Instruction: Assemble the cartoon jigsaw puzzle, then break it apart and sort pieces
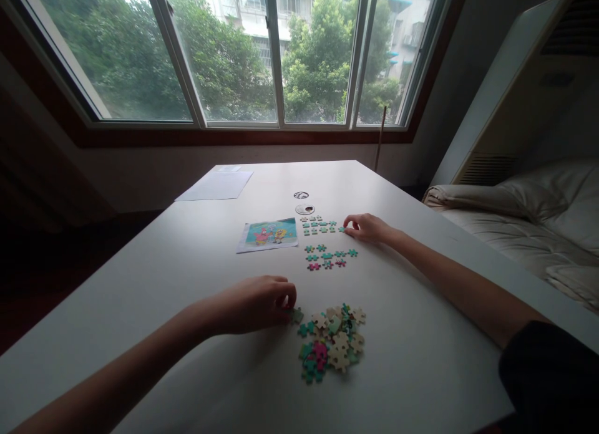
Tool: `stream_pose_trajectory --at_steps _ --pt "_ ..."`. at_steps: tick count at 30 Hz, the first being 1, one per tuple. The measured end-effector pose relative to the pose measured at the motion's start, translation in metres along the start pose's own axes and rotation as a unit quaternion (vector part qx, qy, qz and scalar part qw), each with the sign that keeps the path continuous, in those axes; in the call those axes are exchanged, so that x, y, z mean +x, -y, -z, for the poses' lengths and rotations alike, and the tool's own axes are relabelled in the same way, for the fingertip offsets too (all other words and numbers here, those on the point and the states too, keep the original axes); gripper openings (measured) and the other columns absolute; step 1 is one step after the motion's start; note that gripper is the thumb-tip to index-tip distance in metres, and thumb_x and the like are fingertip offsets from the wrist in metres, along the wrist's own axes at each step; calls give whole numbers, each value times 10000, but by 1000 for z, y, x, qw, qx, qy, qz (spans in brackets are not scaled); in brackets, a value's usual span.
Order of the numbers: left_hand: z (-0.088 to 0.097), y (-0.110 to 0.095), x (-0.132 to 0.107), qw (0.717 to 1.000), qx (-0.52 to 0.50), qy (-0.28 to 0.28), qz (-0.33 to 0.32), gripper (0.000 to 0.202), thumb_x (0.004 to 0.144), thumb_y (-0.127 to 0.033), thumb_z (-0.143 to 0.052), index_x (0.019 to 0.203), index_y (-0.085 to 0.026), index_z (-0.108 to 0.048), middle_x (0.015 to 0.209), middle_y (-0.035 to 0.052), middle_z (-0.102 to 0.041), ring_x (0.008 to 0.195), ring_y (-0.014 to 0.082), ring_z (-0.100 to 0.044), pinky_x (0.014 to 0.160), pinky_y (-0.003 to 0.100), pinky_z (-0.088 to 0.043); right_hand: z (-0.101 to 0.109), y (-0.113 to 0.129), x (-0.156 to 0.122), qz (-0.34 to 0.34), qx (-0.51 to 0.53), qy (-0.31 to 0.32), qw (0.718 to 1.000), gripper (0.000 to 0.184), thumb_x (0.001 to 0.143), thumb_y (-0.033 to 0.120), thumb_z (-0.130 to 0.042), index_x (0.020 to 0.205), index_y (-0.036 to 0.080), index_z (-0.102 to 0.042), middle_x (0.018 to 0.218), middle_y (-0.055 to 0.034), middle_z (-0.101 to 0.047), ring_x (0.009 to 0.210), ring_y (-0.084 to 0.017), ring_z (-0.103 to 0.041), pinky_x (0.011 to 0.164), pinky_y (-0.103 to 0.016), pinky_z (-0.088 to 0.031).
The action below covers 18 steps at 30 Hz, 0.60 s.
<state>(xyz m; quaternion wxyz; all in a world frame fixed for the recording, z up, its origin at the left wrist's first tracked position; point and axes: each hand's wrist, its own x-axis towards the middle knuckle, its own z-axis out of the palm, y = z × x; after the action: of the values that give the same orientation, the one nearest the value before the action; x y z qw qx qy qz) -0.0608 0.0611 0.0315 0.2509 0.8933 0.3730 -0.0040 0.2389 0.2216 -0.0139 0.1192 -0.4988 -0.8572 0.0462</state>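
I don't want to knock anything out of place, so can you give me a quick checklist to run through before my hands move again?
1. Right hand at a piece: ok, fingertips at a teal piece ending a row.
2. Left hand gripping its piece: cannot tell; fingers are at it, but the grip is hidden.
3. Picture sheet uncovered: ok, left of the laid-out pieces.
4. Laid-out pieces apart from the pile: ok, a gap shows.
5. Pile spread in a single layer: not ok, pieces overlap.
6. Pile pieces all colored side up: not ok, several show plain pale faces.
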Motion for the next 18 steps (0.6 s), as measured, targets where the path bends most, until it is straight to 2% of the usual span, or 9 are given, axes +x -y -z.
stream_pose_trajectory --at_steps 12,18 --pt "1 -2 -1 1000 5 -2 -3 87 780 -250 -510 820 -199 -567 772 11 -553 643 120 -489 549 202 -377 -4 9 2 -20 -15 -27 999 221 780 409 -494 866 232 -593 716 7 -615 588 -105 -511 514 -206 -299" --pt "2 -4 -1 1000 8 -4 2 71 772 -238 -519 815 -206 -566 774 5 -555 641 117 -493 545 195 -372 -5 13 1 -3 -4 -29 1000 271 800 380 -482 1019 254 -581 737 8 -617 625 -107 -527 552 -207 -322"
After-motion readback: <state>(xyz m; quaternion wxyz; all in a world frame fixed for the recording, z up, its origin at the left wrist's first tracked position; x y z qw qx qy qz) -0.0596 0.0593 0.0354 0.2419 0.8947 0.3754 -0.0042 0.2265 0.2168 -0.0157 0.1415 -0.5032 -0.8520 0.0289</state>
